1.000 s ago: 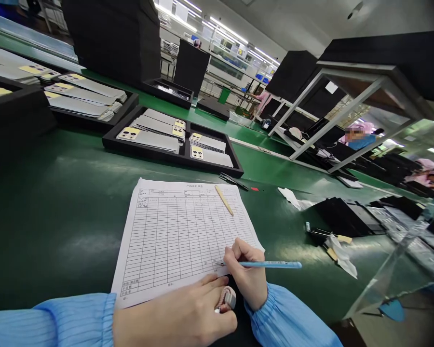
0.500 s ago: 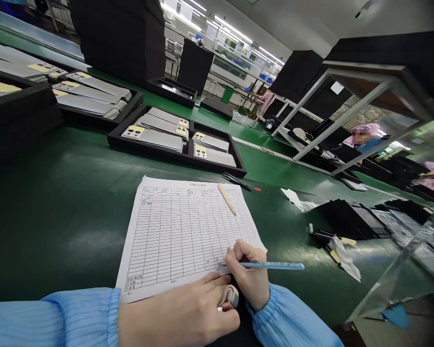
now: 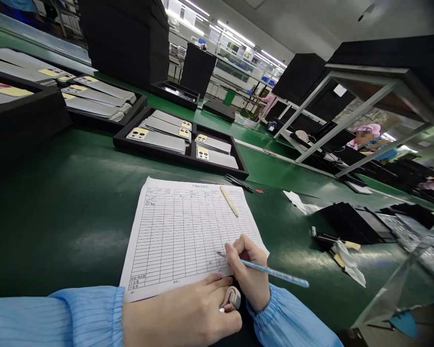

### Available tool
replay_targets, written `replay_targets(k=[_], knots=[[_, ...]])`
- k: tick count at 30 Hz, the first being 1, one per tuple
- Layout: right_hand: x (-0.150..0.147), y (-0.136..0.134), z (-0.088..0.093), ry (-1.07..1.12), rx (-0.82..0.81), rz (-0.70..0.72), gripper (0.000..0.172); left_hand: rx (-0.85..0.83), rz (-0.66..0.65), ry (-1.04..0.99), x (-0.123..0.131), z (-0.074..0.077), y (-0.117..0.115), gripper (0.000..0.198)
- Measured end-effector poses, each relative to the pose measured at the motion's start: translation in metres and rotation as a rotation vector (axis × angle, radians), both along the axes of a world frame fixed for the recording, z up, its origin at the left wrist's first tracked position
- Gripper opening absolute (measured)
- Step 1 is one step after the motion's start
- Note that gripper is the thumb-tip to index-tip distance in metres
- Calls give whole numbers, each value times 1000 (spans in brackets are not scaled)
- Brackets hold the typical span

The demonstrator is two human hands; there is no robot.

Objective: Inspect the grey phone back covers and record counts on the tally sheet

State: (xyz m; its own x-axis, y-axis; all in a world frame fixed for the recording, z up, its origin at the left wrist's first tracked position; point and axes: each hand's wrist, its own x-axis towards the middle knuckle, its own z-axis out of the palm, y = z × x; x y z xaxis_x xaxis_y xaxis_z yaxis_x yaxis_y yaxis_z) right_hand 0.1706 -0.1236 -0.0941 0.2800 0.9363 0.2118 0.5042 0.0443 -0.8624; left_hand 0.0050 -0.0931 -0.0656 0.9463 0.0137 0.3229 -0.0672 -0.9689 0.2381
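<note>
A printed form sheet (image 3: 188,231) with a grid of rows lies on the green table. My right hand (image 3: 249,272) is closed on a light blue pen (image 3: 275,273), its tip touching the sheet's lower right part. My left hand (image 3: 183,315) rests at the sheet's bottom edge, fingers curled, with a small pink and grey object (image 3: 231,299) at the fingertips. Both arms wear light blue sleeves. A thin wooden stick (image 3: 229,201) lies on the sheet's upper right corner.
A black tray (image 3: 155,153) of grey phone back covers sits beyond the sheet, with more trays (image 3: 104,120) to the left. Black tweezers (image 3: 238,182), white scraps (image 3: 298,202), black trays (image 3: 347,221) and a metal frame (image 3: 347,111) lie to the right. People work in the background.
The pen has tilted, its rear end dropping lower and its tip moving up the sheet a little. The view shifted slightly; my left hand stays put.
</note>
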Motion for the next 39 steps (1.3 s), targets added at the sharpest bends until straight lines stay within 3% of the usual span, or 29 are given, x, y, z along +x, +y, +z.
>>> replay_targets(k=[8, 14, 19, 28, 39], knots=[[-1, 5, 10, 50, -51, 5, 33, 2, 12, 2, 1, 3, -1, 12], [9, 56, 32, -48, 118, 114, 29, 11, 21, -1, 2, 4, 0, 14], [2, 87, 28, -180, 135, 232, 18, 25, -34, 71, 2, 11, 4, 11], [0, 86, 23, -339, 40, 313, 21, 0, -42, 75, 1, 6, 2, 10], [0, 88, 22, -320, 25, 264, 22, -10, -26, 33, 1, 3, 2, 10]])
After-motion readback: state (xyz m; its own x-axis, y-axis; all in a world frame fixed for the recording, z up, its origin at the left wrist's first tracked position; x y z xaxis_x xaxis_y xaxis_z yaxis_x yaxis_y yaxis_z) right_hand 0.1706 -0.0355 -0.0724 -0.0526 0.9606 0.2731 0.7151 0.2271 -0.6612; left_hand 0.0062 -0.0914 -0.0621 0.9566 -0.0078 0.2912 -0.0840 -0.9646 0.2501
